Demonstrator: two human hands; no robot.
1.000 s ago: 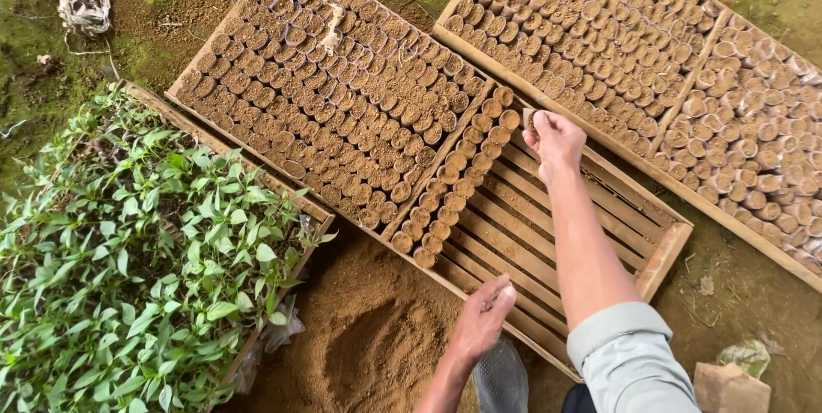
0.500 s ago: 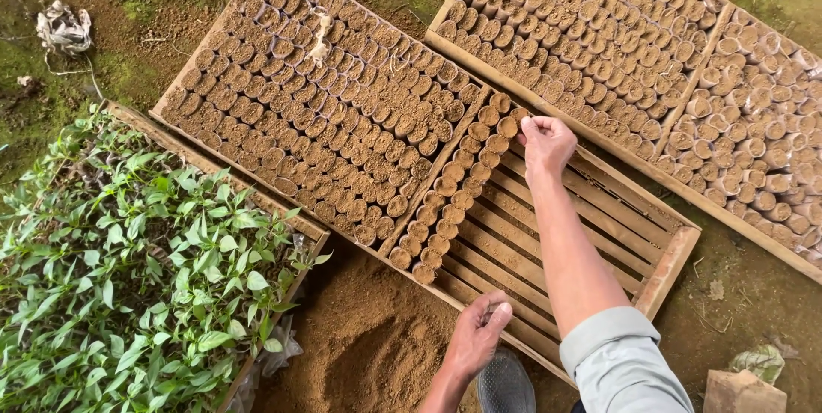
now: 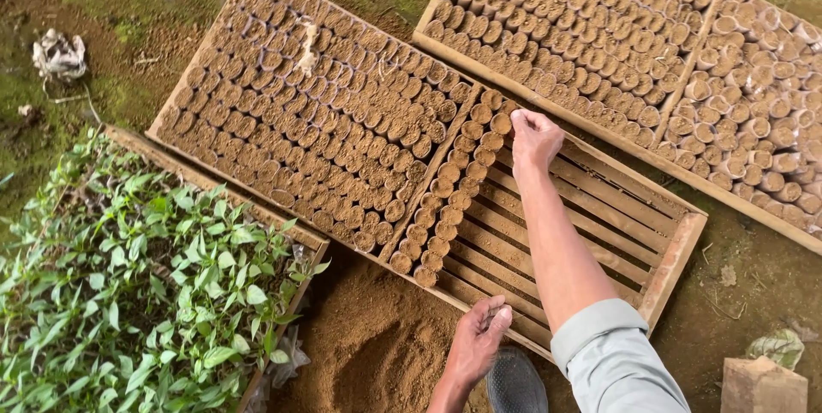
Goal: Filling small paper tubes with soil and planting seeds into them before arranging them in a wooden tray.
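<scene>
A slatted wooden tray [image 3: 676, 250] lies on the ground, its left part packed with small soil-filled pots [image 3: 325, 130]. My right hand [image 3: 535, 135] reaches to the far end of the newest row, fingertips pinched on a soil-filled pot [image 3: 501, 123] beside the tray's far rim. The right part of the tray shows bare slats. My left hand [image 3: 475, 344] rests on the tray's near rim, fingers curled over the wood, just above a pile of loose brown soil [image 3: 377, 353].
A second tray of filled pots [image 3: 634, 36] lies beyond, with paler pots at its right end. A tray of green seedlings [image 3: 128, 293] stands at lower left. A dark boot toe [image 3: 516, 383] and a small block [image 3: 764, 383] sit near the bottom. A crumpled white scrap [image 3: 58, 55] lies at far left.
My right hand stays at the far end of the row. My left hand has slid slightly nearer along the rim and its fingers have curled.
</scene>
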